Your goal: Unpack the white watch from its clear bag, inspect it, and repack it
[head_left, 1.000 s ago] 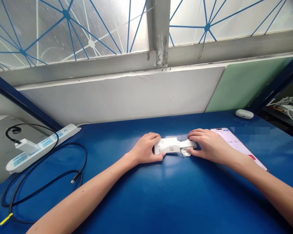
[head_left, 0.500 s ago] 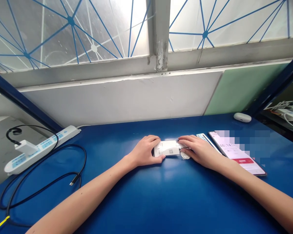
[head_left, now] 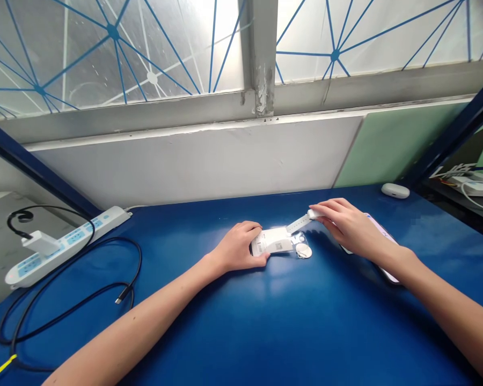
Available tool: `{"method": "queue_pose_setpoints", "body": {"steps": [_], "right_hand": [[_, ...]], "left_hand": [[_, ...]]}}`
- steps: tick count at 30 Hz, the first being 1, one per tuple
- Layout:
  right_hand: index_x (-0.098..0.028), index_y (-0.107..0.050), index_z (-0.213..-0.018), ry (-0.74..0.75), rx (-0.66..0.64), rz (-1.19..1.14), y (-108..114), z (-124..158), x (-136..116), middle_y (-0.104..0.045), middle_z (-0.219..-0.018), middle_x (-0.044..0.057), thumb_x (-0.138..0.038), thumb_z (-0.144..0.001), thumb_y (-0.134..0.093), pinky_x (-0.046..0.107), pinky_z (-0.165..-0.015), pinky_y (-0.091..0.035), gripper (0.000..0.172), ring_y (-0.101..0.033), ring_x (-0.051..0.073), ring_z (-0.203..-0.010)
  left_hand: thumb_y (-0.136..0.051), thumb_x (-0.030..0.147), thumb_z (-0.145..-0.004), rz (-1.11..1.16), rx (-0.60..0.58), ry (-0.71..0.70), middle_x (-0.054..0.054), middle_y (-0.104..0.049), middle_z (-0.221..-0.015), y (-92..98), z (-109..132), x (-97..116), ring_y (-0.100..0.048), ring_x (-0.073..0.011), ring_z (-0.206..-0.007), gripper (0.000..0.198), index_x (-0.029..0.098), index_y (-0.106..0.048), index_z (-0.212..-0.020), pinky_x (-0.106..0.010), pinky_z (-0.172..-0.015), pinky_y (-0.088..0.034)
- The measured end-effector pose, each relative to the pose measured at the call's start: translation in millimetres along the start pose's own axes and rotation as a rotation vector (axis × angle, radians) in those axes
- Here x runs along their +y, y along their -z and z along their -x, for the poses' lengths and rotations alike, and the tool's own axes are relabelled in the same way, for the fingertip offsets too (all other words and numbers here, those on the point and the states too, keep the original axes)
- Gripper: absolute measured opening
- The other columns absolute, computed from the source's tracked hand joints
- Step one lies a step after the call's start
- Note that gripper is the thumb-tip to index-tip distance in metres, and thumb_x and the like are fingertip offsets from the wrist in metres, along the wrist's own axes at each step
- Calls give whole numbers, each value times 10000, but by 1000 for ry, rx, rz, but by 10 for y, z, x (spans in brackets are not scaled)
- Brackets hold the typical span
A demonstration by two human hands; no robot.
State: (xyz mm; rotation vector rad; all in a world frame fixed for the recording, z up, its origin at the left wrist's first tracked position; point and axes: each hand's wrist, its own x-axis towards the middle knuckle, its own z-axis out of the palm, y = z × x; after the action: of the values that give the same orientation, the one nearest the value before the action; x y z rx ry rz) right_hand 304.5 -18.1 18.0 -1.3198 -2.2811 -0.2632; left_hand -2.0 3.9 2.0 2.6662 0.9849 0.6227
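A small white packet with a printed label (head_left: 274,240) lies on the blue table (head_left: 265,321) in the middle of the view. My left hand (head_left: 238,247) grips its left end, fingers curled over it. My right hand (head_left: 348,226) pinches a narrow white strip (head_left: 301,222) that runs from the packet up and to the right. A small clear round piece (head_left: 304,250) lies just right of the packet on the table.
A phone (head_left: 380,236) lies under my right wrist. A white earbud case (head_left: 395,190) sits at the back right. At the left a white power strip (head_left: 64,244) holds a charger, and a black cable (head_left: 70,300) loops across the table. The wall and window stand behind.
My right hand has lifted off the packet and moved up and to the right, drawing the white strip out with it. The round piece now lies uncovered. My left hand stays put.
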Motion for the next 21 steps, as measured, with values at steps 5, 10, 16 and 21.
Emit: {"method": "queue_pose_setpoints", "body": {"steps": [5, 10, 16, 21], "right_hand": [[-197, -616, -1249, -50, 46, -96, 63, -4, -30, -680, -1153, 150, -259, -1000, -383, 475, -892, -528, 346, -616, 318, -1093], [-202, -584, -1284, -83, 136, -150, 90, -18, -83, -644, -1156, 151, -263, -1006, -370, 437, -850, -542, 356, -648, 293, -1010], [-222, -553, -1334, -115, 258, -87, 76, 3, -31, -632, -1176, 150, -264, -991, -405, 464, -895, -526, 375, -620, 319, -1070], [-258, -534, -1361, -65, 259, -133, 69, 19, -54, -633, -1174, 136, -264, -985, -421, 475, -910, -525, 393, -624, 313, -1062]], "left_hand": [[-701, 375, -705, 8, -17, 5, -149, -644, -1202, 9, 8, 8, -616, -317, -1115, 465, 153, -652, -1110, -435, -974, -508], [-688, 406, -736, -16, -38, 26, -191, -583, -1323, 32, 13, 37, -511, -357, -1283, 547, 123, -620, -1200, -479, -1069, -447], [-665, 406, -765, -44, -96, 38, -235, -548, -1369, 56, -2, 63, -499, -367, -1307, 581, 69, -596, -1233, -487, -1092, -426], [-672, 464, -780, -5, -146, 68, -232, -469, -1458, 86, -8, 93, -397, -383, -1394, 674, 89, -525, -1320, -508, -1119, -383]]}}
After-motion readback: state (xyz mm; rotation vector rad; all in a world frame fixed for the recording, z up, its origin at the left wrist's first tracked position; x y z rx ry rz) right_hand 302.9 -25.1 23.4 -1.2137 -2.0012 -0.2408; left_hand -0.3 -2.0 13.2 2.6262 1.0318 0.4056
